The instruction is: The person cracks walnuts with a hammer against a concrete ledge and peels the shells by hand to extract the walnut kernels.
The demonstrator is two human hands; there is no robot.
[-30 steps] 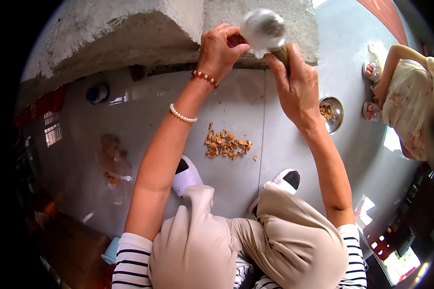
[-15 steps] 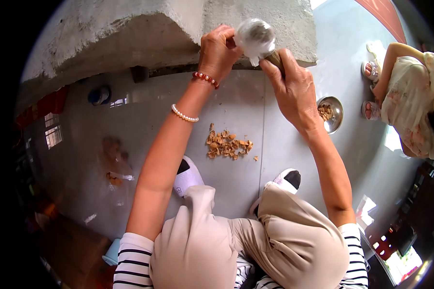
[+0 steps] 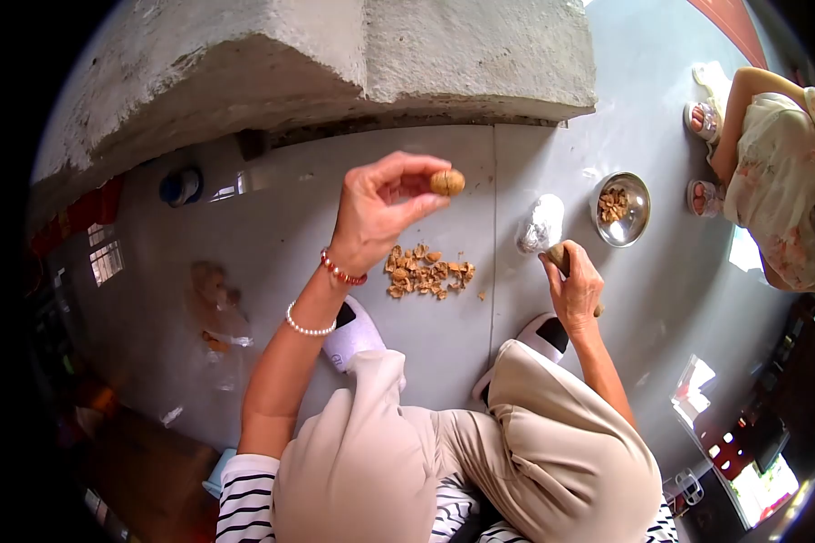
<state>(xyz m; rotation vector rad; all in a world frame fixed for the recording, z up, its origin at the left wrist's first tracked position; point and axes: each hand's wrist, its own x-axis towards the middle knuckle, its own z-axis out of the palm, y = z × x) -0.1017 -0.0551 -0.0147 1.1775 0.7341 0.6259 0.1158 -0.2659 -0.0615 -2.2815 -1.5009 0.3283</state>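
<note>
A whole walnut (image 3: 447, 183), with a dark crack line across it, is pinched between the thumb and fingers of my left hand (image 3: 380, 204). My right hand (image 3: 578, 288) grips the wooden handle of a hammer (image 3: 541, 223), whose head is wrapped in clear plastic. That head hangs low on the right, near a metal bowl (image 3: 639, 213) with shelled walnut pieces in it. On the floor below my left hand lies a pile of broken walnut shells (image 3: 418, 273).
A rough concrete block (image 3: 480, 54) spans the top of the view. To the right another person (image 3: 779, 172) crouches near the bowl. On the left floor is a clear plastic bag (image 3: 222, 317) with brown contents. My shoes (image 3: 358, 339) stand near the shells.
Both hands have come back from the concrete block's edge toward me. The hammer has moved down and right, away from my left hand, where the walnut now shows.
</note>
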